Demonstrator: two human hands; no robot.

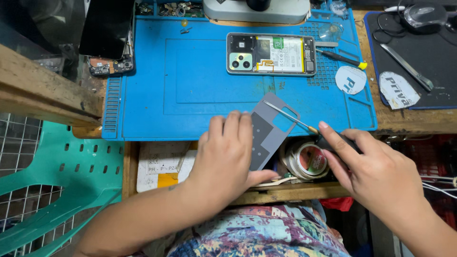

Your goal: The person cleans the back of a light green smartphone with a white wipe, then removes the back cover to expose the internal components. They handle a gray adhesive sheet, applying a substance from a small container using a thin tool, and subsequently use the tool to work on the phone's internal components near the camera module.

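The left hand (226, 154) holds a grey panel (267, 135) pinched between thumb and fingers at the near edge of the blue mat (190, 85), over an open drawer. The right hand (373, 173) is closed on a screwdriver (297, 121), its thin shaft lying across the panel's upper cutout with the tip near the panel's top. An opened phone (271, 54) lies well apart, farther back on the mat; tape rolls (307, 159) sit in the drawer just beside the right hand.
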